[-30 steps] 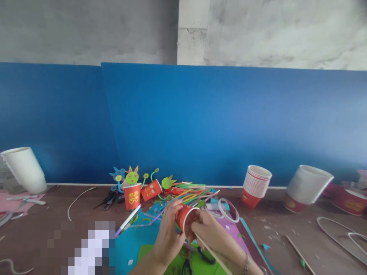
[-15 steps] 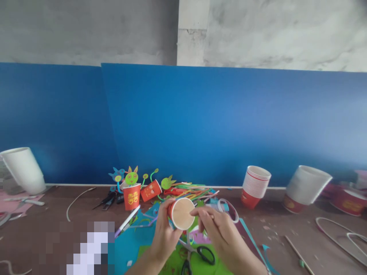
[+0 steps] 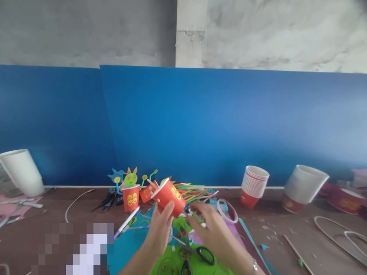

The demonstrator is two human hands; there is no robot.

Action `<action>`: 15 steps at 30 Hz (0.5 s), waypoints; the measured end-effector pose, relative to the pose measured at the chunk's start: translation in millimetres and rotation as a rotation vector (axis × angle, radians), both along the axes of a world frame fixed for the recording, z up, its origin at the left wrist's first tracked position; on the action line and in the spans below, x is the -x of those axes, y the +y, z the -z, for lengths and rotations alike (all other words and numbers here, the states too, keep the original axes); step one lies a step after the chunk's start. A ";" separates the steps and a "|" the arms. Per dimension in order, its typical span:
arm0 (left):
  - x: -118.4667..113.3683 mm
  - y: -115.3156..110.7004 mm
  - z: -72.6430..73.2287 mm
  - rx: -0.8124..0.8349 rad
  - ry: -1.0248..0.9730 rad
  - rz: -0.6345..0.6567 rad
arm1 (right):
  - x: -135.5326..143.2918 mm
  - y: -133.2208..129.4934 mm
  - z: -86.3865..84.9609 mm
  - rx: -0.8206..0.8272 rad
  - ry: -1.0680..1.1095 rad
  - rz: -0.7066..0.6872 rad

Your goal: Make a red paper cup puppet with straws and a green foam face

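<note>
Blue panel (image 3: 200, 122) beyond left hand (image 3: 161, 222) and right hand (image 3: 210, 221); brown bench (image 3: 54, 206) beneath both. Green sheet (image 3: 177, 255) between wrists. Right hand apart, fingers parted, contact unclear. Left hand clamped on tilted red cup (image 3: 172, 198), mouth facing away from right. Scissors (image 3: 189, 249) atop sheet. Thin stick (image 3: 150, 183) juts past cup rim.

1 head-height view, forward and down over the table (image 3: 54, 210)
</note>
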State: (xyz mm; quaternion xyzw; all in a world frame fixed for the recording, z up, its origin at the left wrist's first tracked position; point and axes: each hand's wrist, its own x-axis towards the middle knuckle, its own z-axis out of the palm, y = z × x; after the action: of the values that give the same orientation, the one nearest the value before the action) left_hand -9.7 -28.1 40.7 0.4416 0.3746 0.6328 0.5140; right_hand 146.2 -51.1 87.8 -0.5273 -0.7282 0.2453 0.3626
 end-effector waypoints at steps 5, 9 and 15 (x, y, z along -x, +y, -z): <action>1.0 7.4 1.4 0.092 -0.148 0.067 | 2.3 5.0 6.4 0.113 -0.183 -0.119; 22.8 29.6 4.8 0.271 -0.546 -0.071 | -44.4 7.3 -4.5 0.292 -0.247 -0.220; 42.4 42.8 4.9 0.337 -0.790 -0.085 | -88.0 22.5 -12.4 0.362 -0.095 -0.169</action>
State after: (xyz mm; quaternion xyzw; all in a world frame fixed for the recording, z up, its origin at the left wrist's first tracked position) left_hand -52.1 14.7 35.9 0.0595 0.2649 0.7040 0.6563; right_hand 234.2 -28.5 100.1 -0.5320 -0.7300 0.3767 0.2053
